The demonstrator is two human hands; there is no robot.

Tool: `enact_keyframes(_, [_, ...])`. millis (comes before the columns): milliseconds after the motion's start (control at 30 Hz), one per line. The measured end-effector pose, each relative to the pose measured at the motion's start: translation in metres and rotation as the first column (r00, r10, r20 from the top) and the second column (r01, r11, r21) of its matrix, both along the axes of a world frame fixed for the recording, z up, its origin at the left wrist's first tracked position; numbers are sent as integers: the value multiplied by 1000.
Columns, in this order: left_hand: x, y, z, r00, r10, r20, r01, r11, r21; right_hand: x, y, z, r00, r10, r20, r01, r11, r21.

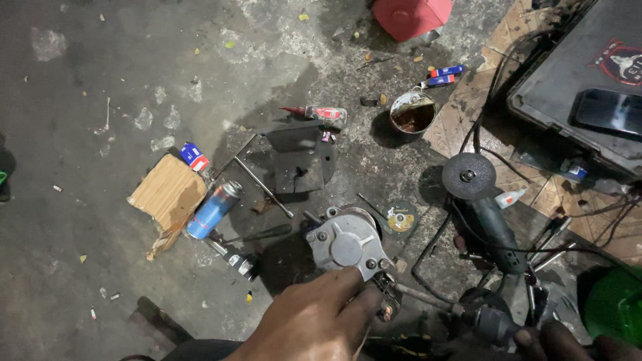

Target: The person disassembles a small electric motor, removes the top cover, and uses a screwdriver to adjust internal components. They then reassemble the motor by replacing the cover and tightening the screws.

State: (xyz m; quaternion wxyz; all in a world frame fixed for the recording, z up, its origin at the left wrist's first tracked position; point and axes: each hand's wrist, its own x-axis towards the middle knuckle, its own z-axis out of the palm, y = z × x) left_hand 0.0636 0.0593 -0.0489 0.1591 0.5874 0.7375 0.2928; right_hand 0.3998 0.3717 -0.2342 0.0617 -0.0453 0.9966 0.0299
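A grey cast-metal housing (344,244) with bolts at its corners lies on the dirty concrete floor. My left hand (314,324) reaches in from the bottom and grips the housing's near edge, fingers over a small dark fitting (386,294). A metal shaft (418,295) runs from that fitting to a tool's dark handle (493,324). My right hand (545,341), dim at the bottom right edge, is closed around that handle.
An angle grinder (483,200) and its cable lie to the right, with a cutting disc (401,218) beside the housing. A blue spray can (214,208), cardboard (170,194), T-handle wrench (264,184), dark metal plate (297,160), tin can (412,113) and black case (582,87) surround it.
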Motion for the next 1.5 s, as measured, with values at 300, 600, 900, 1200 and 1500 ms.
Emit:
enact_keyframes(300, [2,-6,-7,1000,-6,-4,6,1000,18,-7,1,2,1000,16,-6,-16,1000,0])
enact_keyframes(600, [4,-4,-6,987,-67,-147,54,995,-89,-16,4,11,998,48,-40,-48,999,0])
enact_keyframes(900, [2,5,17,999,32,-34,-34,996,-83,-54,12,72,946,276,-170,-269,961,62])
enact_keyframes(1200, [24,13,31,979,148,-141,-171,970,-172,-114,38,111,725,683,-88,-666,728,164])
enact_keyframes(1500, [48,26,41,923,280,-265,-305,951,-58,-140,-4,209,884,461,76,-467,871,153])
